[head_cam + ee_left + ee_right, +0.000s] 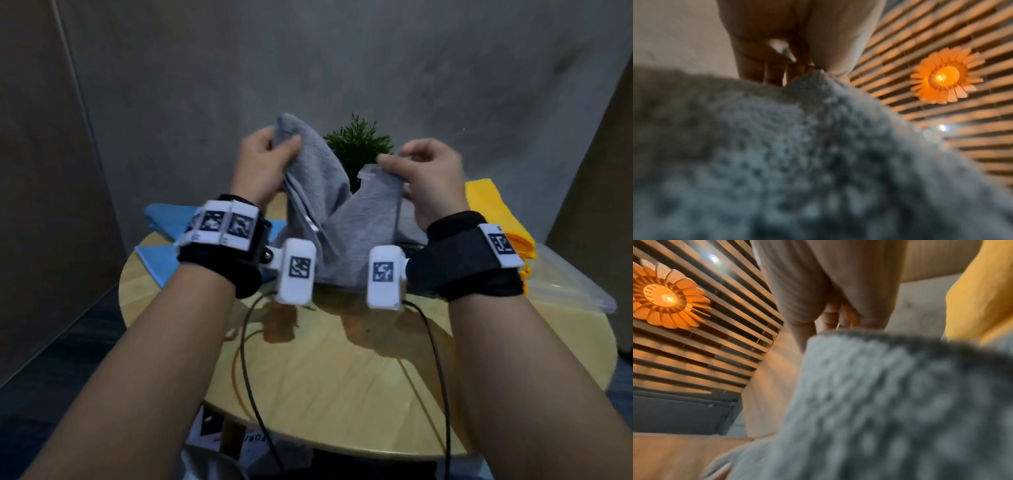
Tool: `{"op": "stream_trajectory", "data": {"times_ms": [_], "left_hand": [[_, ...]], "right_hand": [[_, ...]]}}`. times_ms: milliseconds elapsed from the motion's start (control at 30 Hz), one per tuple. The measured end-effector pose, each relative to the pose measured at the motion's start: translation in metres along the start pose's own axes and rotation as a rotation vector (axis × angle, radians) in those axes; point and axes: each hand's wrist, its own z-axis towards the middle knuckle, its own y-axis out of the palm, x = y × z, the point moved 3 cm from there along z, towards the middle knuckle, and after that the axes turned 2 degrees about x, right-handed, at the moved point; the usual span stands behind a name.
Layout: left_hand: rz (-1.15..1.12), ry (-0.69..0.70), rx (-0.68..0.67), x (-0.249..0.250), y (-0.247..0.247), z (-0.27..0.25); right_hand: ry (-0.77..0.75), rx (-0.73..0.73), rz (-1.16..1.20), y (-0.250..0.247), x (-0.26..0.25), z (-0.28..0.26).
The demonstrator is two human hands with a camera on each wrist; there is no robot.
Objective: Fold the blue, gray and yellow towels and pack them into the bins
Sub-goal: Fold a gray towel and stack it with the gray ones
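Risk: my left hand point(265, 161) and right hand point(426, 178) pinch gray towel point(342, 219) corners unevenly; crooked fold, hem snagging plant point(359, 144).

gray towel point(346, 222): terry cloth, lifted in two peaks, lower part bunched on the round table | blue towel point(164, 240): lies spread at the table's far left, partly hidden | yellow towel point(493, 212): crumpled at the far right, on a clear plastic bin point(575, 287)
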Motion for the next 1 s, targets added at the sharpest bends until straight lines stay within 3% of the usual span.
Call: {"op": "stream_trajectory", "data": {"times_ms": [133, 267, 500, 700, 867, 1000], "left_hand": [[0.143, 0.010, 0.178, 0.002, -0.056, 0.029], [0.252, 0.013, 0.295, 0.003, -0.097, 0.042], [0.283, -0.051, 0.182, -0.004, -0.110, 0.043], [0.003, -0.100, 0.101, -0.005, -0.106, 0.033], [0.008, -0.093, 0.154, -0.006, -0.108, 0.031], [0.093, -0.123, 0.285, 0.000, -0.108, 0.037]], "right_hand": [[-0.066, 0.293, -0.204, -0.036, 0.009, 0.017], [-0.076, 0.446, -0.249, -0.062, 0.014, 0.033], [-0.094, 0.460, -0.340, -0.071, 0.020, 0.038], [-0.103, 0.491, -0.383, -0.075, 0.018, 0.033], [-0.128, 0.428, -0.351, -0.073, 0.015, 0.034], [-0.101, 0.425, -0.431, -0.069, 0.003, 0.031]]}}
